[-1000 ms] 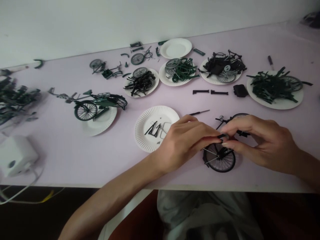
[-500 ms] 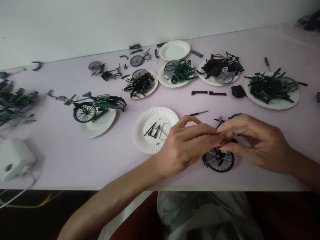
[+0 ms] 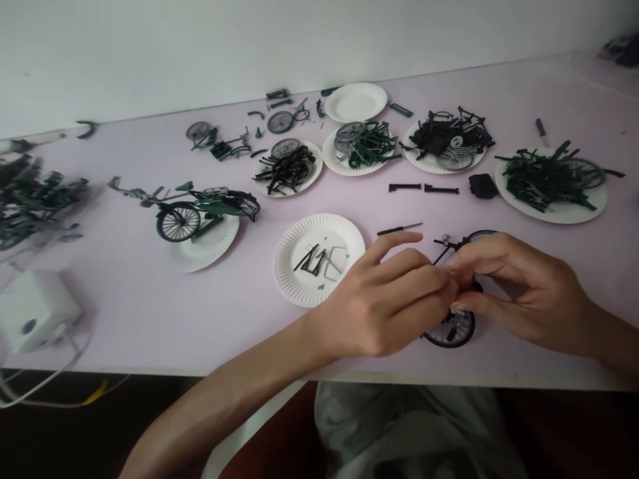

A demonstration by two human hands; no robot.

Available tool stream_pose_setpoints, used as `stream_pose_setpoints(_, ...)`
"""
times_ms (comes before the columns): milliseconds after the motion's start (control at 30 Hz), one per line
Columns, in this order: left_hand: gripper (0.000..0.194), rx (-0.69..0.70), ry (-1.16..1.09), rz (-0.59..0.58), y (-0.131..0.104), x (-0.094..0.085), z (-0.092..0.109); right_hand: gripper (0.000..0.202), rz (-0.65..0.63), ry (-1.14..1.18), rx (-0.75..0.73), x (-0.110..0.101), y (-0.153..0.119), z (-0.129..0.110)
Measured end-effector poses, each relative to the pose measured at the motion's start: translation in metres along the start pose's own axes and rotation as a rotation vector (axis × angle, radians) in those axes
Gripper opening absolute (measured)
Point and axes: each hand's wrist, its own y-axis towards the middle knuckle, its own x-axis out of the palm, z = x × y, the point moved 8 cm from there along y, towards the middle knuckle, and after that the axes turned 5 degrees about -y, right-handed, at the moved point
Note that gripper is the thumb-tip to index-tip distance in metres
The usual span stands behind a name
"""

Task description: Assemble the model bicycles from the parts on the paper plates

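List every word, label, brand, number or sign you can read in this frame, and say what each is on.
None can be read.
White box: a dark oval mark on its side, with no lettering that can be made out.
Black model bicycle, partly covered: any marking is too small to read.
Green model bicycle: likewise too small.
Screwdriver: no legible marking.

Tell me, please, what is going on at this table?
A person's left hand and right hand meet over a small black bicycle, covering part of it; anything pinched between them is hidden. A screwdriver lies just beyond the left hand, with a plate of loose parts farther left. A green bicycle lies partly over another plate.
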Motion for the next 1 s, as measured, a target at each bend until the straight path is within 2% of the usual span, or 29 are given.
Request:
stream_pose_setpoints(133, 0.019, 0.030, 0.011, -0.009, 0.000, -0.004, 0.006, 0.033, -0.011, -0.037, 0.001, -0.002, -0.002, 0.000)
stream_pose_setpoints(233, 0.017, 0.004, 0.049, 0.008, -0.001, -0.008, 0.005, 0.028, 0.011, -0.056, 0.030, -0.007, -0.002, 0.001)
stream_pose_setpoints(367, 0.008, -0.042, 0.164, 0.129, -0.004, -0.014, -0.002, 0.033, 0.115, -0.148, 0.065, -0.019, -0.002, 0.001)
stream_pose_setpoints(467, 0.004, -0.010, 0.210, 0.166, -0.006, -0.012, -0.006, 0.021, 0.173, -0.294, 0.067, -0.024, 0.000, -0.001)
stream_pose_setpoints(533, 0.005, -0.012, 0.229, 0.113, -0.009, -0.011, -0.015, 0.015, 0.202, -0.364, 0.043, -0.025, 0.002, -0.004)
stream_pose_setpoints(600, 0.010, -0.103, 0.267, 0.024, -0.016, -0.017, -0.034, 0.015, 0.231, -0.420, 0.003, -0.028, 0.004, -0.007)
stream_pose_setpoints(667, 0.007, -0.311, 0.358, -0.100, -0.028, -0.029, -0.065, 0.019, 0.253, -0.459, -0.033, -0.031, 0.004, -0.010)
stream_pose_setpoints(700, 0.004, -0.416, 0.400, -0.209, -0.037, -0.033, -0.080, 0.020, 0.265, -0.472, -0.049, -0.033, 0.004, -0.011)
stream_pose_setpoints(733, 0.004, -0.488, 0.399, -0.316, -0.045, -0.036, -0.092, 0.021, 0.281, -0.484, -0.066, -0.036, 0.004, -0.012)
stream_pose_setpoints(800, 0.010, -0.613, 0.334, -0.448, -0.059, -0.041, -0.108, 0.021, 0.309, -0.518, -0.081, -0.039, 0.003, -0.013)
stream_pose_setpoints(900, 0.010, -0.693, 0.260, -0.529, -0.067, -0.042, -0.113, 0.023, 0.288, -0.536, -0.091, -0.037, 0.003, -0.012)
stream_pose_setpoints(1000, 0.014, -0.701, 0.269, -0.605, -0.068, -0.032, -0.107, 0.025, 0.233, -0.516, -0.122, -0.031, 0.004, -0.012)
